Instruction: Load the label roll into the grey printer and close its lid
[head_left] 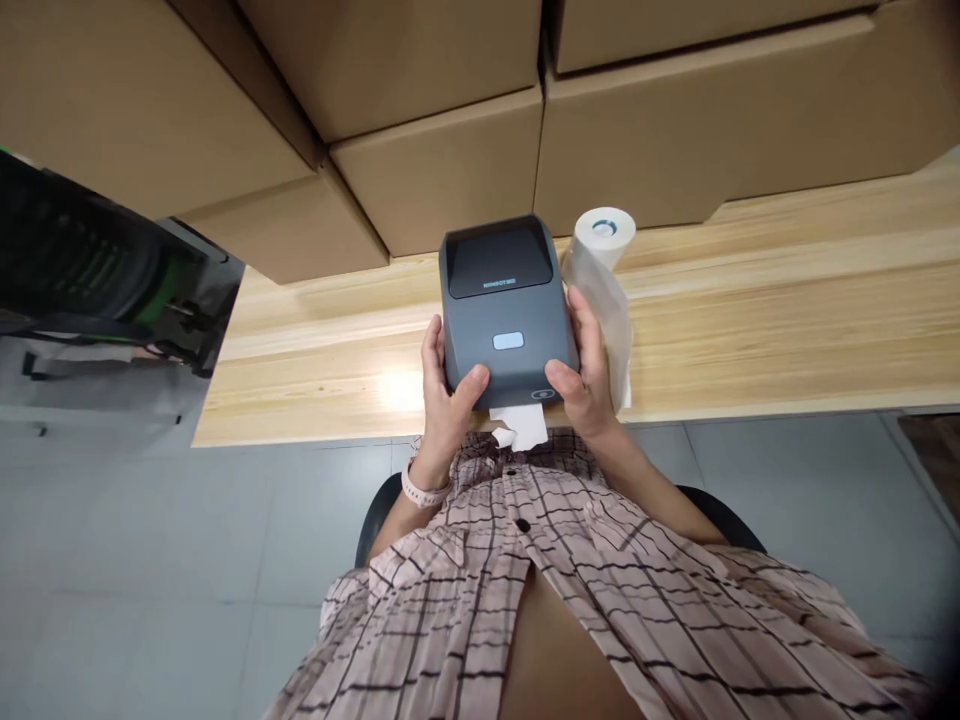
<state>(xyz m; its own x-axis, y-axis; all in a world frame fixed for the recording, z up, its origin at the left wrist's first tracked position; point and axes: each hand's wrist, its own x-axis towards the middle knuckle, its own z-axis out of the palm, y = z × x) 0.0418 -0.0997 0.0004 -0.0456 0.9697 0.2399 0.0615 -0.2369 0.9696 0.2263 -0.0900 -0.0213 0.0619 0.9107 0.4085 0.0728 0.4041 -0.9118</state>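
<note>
Head view: wooden tabletop (750,330), gray tiled floor (202,540); cardboard boxes (450,170) line its far side. Paper roll (604,232) beside label printer (506,320), which left hand (589,375) and right hand (448,390) grasp at its sides.

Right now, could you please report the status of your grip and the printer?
Left grip and right grip on printer. Torn paper protruding from its near end. Partly unwound paper roll close on the right.

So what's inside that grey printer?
A bit of torn white paper pokes out of the near end of the printer. The rest you can't see, because the dark lid is shut and the case covers everything inside.
</note>
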